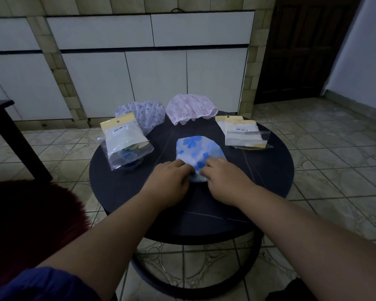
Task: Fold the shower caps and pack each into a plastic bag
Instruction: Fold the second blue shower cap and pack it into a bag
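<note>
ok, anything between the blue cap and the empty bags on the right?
Nothing visible. Both hands, left and right, grip the blue cap at its near edge; bare table separates it from the empty bags.

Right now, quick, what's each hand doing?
Left hand: fingers curled on the near edge of the blue flowered shower cap.
Right hand: fingers curled, gripping the same cap edge.

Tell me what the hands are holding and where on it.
Both hands, left hand and right hand, grip the blue-flowered shower cap at its near edge, bunching it on the round table.
</note>
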